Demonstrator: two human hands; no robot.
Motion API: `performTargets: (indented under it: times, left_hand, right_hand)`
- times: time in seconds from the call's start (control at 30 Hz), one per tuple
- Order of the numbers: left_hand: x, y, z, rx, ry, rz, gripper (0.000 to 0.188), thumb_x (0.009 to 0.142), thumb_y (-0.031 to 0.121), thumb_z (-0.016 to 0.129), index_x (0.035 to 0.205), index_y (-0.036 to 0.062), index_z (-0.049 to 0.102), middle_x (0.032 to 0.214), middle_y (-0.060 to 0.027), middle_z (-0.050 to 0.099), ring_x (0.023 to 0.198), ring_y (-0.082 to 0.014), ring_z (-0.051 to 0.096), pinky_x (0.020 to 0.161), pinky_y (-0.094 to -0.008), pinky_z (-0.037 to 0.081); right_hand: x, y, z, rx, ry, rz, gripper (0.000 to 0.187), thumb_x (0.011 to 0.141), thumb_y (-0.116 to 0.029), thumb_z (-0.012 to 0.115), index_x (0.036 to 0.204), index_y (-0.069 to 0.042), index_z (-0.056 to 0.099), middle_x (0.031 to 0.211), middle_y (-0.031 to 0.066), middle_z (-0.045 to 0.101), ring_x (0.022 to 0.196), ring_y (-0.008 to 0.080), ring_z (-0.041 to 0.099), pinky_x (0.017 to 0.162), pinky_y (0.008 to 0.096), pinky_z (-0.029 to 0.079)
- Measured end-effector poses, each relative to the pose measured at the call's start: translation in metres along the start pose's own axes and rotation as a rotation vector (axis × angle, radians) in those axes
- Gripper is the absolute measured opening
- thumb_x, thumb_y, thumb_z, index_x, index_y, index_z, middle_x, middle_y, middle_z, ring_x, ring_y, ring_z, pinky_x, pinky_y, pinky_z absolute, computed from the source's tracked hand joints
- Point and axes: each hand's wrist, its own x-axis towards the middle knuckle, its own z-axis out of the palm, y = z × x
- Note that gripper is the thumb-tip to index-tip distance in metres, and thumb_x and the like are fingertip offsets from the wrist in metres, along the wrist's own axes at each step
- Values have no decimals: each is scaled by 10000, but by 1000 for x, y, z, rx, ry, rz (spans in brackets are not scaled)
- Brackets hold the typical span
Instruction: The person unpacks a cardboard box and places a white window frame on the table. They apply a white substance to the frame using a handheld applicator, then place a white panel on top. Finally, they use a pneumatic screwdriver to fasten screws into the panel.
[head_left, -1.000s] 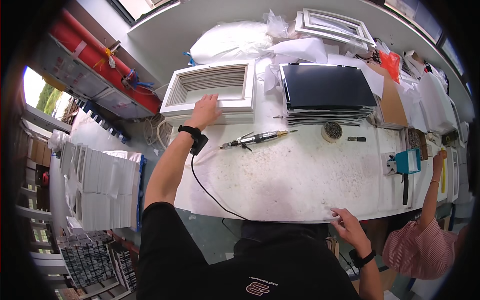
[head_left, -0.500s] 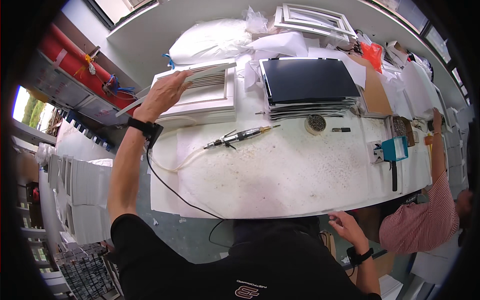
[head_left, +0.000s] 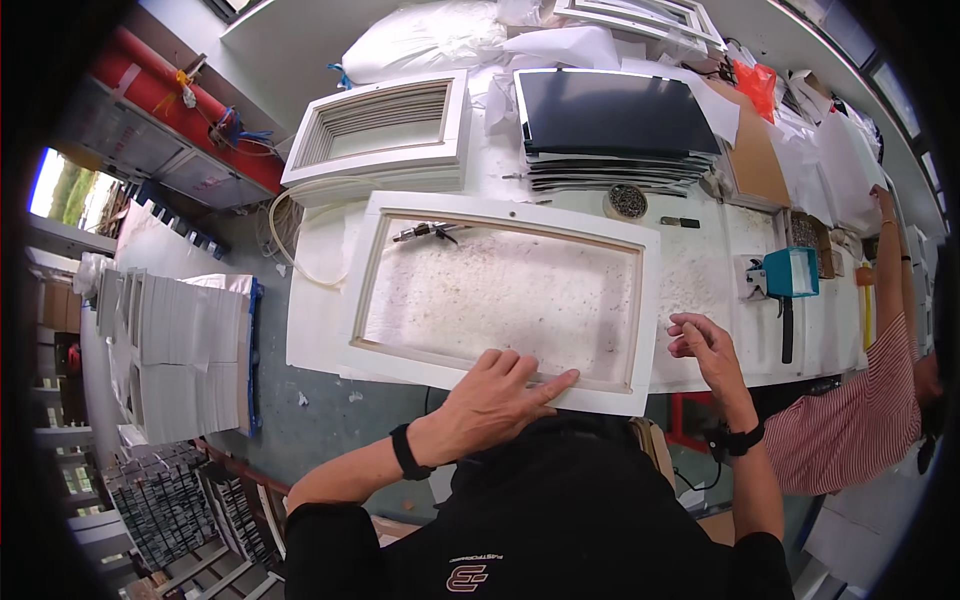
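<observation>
A pile of white frames [head_left: 380,168] sits at the left. The left hand [head_left: 490,400] grips the near side of one white frame [head_left: 580,230], fingers bent over it. That frame is over the table's [head_left: 725,355] front edge. Just beside it, the right hand [head_left: 710,350] has loosely bent fingers.

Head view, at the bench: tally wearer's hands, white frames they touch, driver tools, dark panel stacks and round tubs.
Wearer's left hand and right hand: 2
White frame touched: 1
Driver tool: 1
Dark panel stack: 1
Round tub: 1
Total: 6
</observation>
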Motion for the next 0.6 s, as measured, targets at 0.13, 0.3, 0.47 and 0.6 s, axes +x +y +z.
performTargets:
  times: [0.13,0.3,0.47,0.6]
  left_hand:
    - [8,1,80,-72,7,-12,583,978,374,700,1528,244,552,1058,-98,543,970,-259,541,882,-383,429]
    - [23,-3,130,-118,11,-73,571,991,336,687,1529,209,546,1042,-123,560,957,-288,539,860,-409,417]
    - [48,-7,159,-139,5,-125,563,982,318,697,1514,201,552,1068,-125,575,973,-301,543,872,-420,414]
    - [67,-13,146,-124,91,-91,607,945,314,746,1504,175,555,1281,-154,585,1168,-336,557,976,-453,429]
  right_hand:
    - [1,16,-15,22,27,26,433,1099,-350,571,1316,15,654,1108,109,703,901,150,690,857,313,590]
    - [-2,14,-21,32,27,23,410,1098,-331,581,1302,14,664,1090,88,705,902,146,689,849,307,587]
    - [20,-14,-26,51,86,-71,369,1085,-293,609,1282,13,673,1061,79,709,896,142,691,827,294,586]
    - [73,-50,-47,18,242,-202,362,1068,-299,634,1253,9,680,1031,73,708,881,142,693,792,288,587]
